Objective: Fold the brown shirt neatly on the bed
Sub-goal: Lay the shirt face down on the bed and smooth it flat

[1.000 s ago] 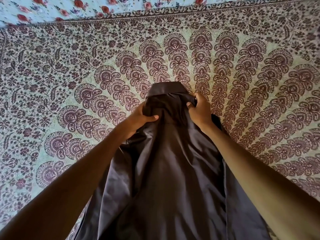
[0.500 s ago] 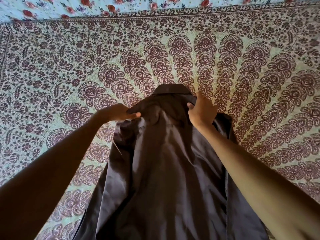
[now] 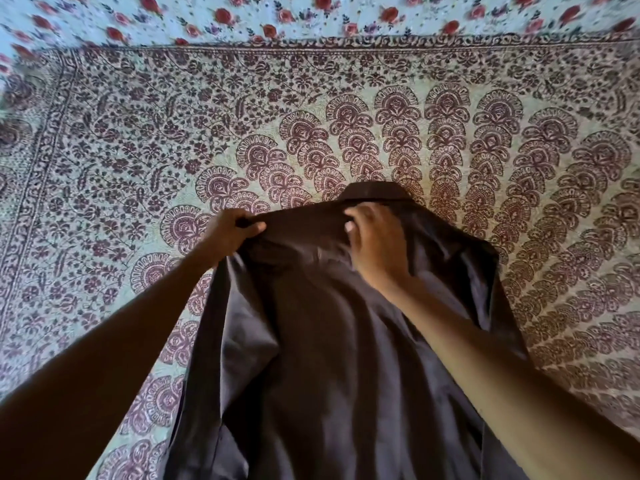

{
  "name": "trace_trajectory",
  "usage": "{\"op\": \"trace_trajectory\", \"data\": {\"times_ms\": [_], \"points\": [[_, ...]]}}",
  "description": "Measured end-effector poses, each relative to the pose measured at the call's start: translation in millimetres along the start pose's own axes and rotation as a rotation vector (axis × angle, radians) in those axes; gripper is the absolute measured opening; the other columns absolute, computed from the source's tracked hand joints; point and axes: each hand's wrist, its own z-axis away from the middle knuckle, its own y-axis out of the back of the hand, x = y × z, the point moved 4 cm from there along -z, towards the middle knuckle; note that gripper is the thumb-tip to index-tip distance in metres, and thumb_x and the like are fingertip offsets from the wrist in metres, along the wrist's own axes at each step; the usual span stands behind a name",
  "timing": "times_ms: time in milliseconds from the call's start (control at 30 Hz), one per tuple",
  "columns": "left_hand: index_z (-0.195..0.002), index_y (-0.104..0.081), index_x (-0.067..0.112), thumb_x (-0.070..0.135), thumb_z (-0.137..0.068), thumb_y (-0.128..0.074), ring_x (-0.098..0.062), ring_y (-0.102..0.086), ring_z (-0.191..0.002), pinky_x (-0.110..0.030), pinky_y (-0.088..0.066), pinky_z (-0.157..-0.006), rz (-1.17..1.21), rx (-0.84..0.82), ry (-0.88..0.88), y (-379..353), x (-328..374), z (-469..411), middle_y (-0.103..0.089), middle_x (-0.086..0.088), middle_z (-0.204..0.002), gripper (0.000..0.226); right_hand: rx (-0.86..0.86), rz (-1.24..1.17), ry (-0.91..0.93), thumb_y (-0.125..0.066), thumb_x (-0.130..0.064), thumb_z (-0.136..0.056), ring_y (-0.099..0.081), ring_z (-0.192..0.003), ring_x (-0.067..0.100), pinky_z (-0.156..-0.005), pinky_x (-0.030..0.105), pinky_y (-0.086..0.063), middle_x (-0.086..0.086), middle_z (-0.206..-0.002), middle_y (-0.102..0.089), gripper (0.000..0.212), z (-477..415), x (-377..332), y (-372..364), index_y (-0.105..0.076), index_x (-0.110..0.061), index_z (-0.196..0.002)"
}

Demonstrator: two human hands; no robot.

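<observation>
Single head-worn wide-angle view looks forward and steeply down from close range over both outstretched forearms onto the patterned bedspread [image 3: 145, 140], its far edge meeting a rose-print sheet [image 3: 311, 19] along the frame top.

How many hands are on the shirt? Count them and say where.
2: left hand grips the left shoulder edge of the brown shirt; right hand holds it just below the collar.

Brown shirt [image 3: 322, 358]: dark, smooth fabric with slight sheen, spread lengthwise on the bed cover [image 3: 138, 140], collar [image 3: 372, 194] at far end. Shoulder area bunched and creased, body runs toward the near edge of view, long soft wrinkles, hem out of frame
</observation>
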Motion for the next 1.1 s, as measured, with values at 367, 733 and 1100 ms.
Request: {"op": "trace_trajectory", "data": {"times_ms": [367, 733, 1100], "points": [[-0.127, -0.038, 0.011, -0.001, -0.081, -0.064, -0.037, -0.057, -0.105, -0.048, -0.044, -0.09, -0.655, 0.278, -0.049, -16, 16, 13, -0.054, -0.018, -0.118, 0.055, -0.332, 0.26, 0.059, -0.02, -0.061, -0.095, -0.012, -0.15, 0.028, -0.119, 0.058, -0.007, 0.002, -0.164, -0.014, 0.069, 16, 11, -55, -0.013, -0.026, -0.155], [-0.131, -0.049, 0.029, 0.04, -0.09, -0.051, -0.029, -0.045, -0.119, -0.047, -0.044, -0.097, -0.462, 0.031, -0.575, -145, 120, 85, -0.044, -0.003, -0.136, 0.043, 0.128, 0.346, -0.501, -0.057, -0.02, -0.09, -0.046, -0.12, 0.036, -0.094, 0.051, -0.037, 0.01, -0.129, -0.054, 0.034, 62, 106, 51, -0.052, -0.02, -0.123], [-0.149, -0.005, 0.045, 0.075, -0.08, -0.043, -0.029, 0.007, -0.149, -0.075, -0.011, -0.106, -0.628, -0.1, -0.305, -207, 141, 58, 0.002, 0.005, -0.162, 0.084, 0.067, 0.294, -0.488, -0.06, -0.014, -0.092, -0.066, -0.089, 0.032, -0.063, 0.029, -0.032, 0.013, -0.101, -0.067, 0.014, 35, 194, 93, -0.063, -0.009, -0.105]]}}
